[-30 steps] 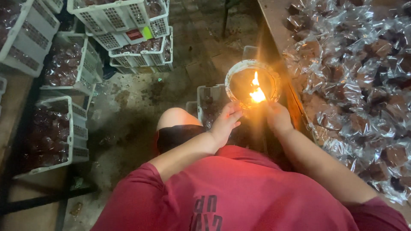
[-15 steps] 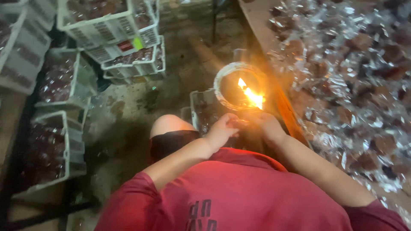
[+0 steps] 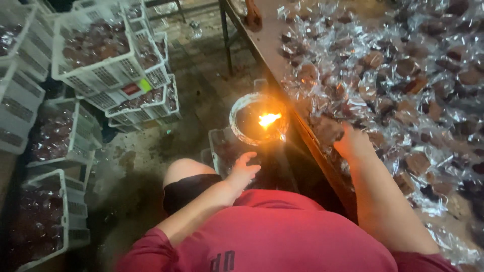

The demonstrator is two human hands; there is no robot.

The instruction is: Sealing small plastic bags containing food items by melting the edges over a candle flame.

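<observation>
Head view, one moment at the worktop [image 3: 267, 45]. My right hand [image 3: 353, 143] lay at the near edge of the heap of wrapped pieces [image 3: 403, 75] (brown lumps in clear, crinkled film), fingers turned down into the heap. Whether that grip was pinching a piece or only resting on the film, I could not tell, since the back of the hand covered the fingertips. My left hand [image 3: 243, 171] hung empty over my knee, its grip loosely spread, just short of the round bowl [image 3: 241, 108] in which a small flame [image 3: 268, 120] burned.

The step in hand, as I judged it, was picking a piece off the heap beside the flame. The next move called for a clean pinch on a single wrapper and care to keep loose film and fingers off the fire.

The bowl sat on a low crate [image 3: 219, 146] whose contents were lost in shadow. The white crates [image 3: 96, 50] stacked on the floor held dark reddish goods too blurred to name. The heap ran off the right and top edges, and my torso hid whatever lay below it.
</observation>
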